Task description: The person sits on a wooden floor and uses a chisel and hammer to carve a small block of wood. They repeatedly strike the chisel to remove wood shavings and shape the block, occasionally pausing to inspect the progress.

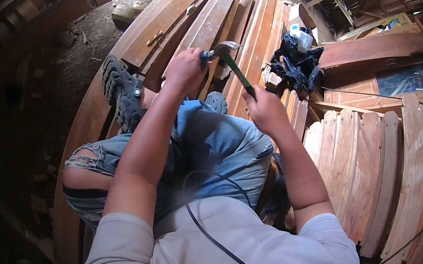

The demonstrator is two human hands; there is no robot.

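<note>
The right hand grips the hammer, head beside the left hand (clasping a blue-ended tool).

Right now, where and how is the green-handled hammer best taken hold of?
I would grip the hammer low on its handle, from the person's right, where the right hand holds it: the slim handle slants toward that side, while the metal head lies near the left hand.

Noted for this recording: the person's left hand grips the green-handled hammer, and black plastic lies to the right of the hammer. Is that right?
Not quite: the hand is wrong. The head view shows the right hand gripping the green-handled hammer, not the left hand. The black plastic does lie to the right of the hammer.
</note>
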